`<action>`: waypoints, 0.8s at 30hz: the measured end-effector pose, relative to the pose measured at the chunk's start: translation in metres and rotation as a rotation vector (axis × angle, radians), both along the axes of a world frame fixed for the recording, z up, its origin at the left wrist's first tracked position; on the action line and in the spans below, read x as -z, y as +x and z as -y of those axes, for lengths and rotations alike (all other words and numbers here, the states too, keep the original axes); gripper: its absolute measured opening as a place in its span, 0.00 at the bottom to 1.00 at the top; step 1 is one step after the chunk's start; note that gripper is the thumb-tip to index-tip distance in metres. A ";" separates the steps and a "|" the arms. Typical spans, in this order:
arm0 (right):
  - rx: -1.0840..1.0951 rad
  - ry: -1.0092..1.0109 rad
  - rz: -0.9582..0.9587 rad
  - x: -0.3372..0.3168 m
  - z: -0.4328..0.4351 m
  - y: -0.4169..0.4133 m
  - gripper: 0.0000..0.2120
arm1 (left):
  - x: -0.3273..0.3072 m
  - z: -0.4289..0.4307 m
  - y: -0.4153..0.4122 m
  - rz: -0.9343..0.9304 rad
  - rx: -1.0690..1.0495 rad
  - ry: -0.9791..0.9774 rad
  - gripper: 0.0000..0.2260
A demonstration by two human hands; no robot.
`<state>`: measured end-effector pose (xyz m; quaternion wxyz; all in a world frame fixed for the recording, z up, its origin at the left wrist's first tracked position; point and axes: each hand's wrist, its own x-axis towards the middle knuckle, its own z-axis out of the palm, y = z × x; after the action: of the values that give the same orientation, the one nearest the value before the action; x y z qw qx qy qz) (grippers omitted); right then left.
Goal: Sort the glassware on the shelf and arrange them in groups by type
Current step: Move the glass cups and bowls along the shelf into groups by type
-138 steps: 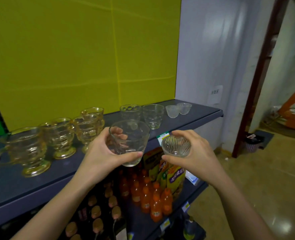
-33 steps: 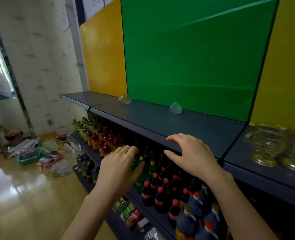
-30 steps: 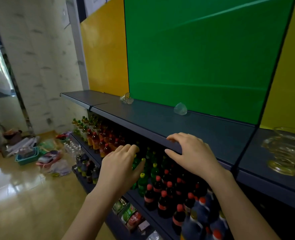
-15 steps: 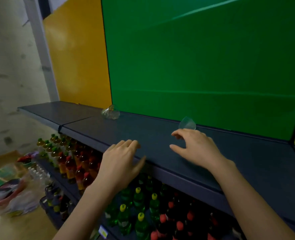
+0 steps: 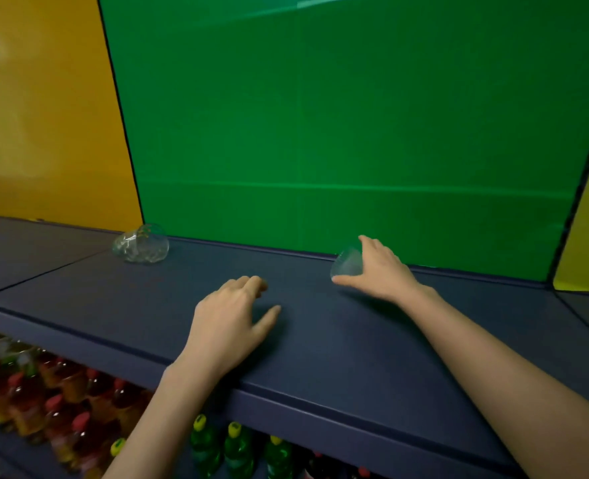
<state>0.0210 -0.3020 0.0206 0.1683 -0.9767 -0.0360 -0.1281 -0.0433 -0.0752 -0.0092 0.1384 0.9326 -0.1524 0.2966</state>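
A small clear glass cup (image 5: 346, 264) lies on its side at the back of the dark blue shelf (image 5: 338, 347), against the green panel. My right hand (image 5: 376, 271) wraps around it, thumb below its rim and fingers over the top. A larger clear dimpled glass (image 5: 141, 244) lies tipped over at the back left of the shelf, near the seam between the orange and green panels. My left hand (image 5: 232, 323) hovers palm down over the middle of the shelf, fingers loosely curled, holding nothing.
Green-capped and red-capped drink bottles (image 5: 58, 402) fill the lower shelf under the front edge. A green back panel (image 5: 338, 133) stands behind the shelf, with an orange panel (image 5: 44, 115) to its left and a yellow one at the far right.
My view has moved closer to the green section. My right hand reached back from the shelf's front edge and closed around the small cup. My left hand moved forward over the shelf.
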 end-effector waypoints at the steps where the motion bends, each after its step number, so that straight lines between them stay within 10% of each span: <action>1: 0.016 0.009 -0.031 0.001 -0.002 0.006 0.50 | 0.001 -0.005 0.005 -0.001 0.012 0.001 0.16; 24: -0.005 0.358 0.017 -0.018 -0.208 0.028 0.36 | -0.021 -0.262 0.155 -0.002 0.099 -0.033 0.36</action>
<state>0.0485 -0.0939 0.0384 0.3398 -0.9298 -0.0166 -0.1404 0.1117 0.1864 0.0116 0.1687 0.9217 -0.1934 0.2910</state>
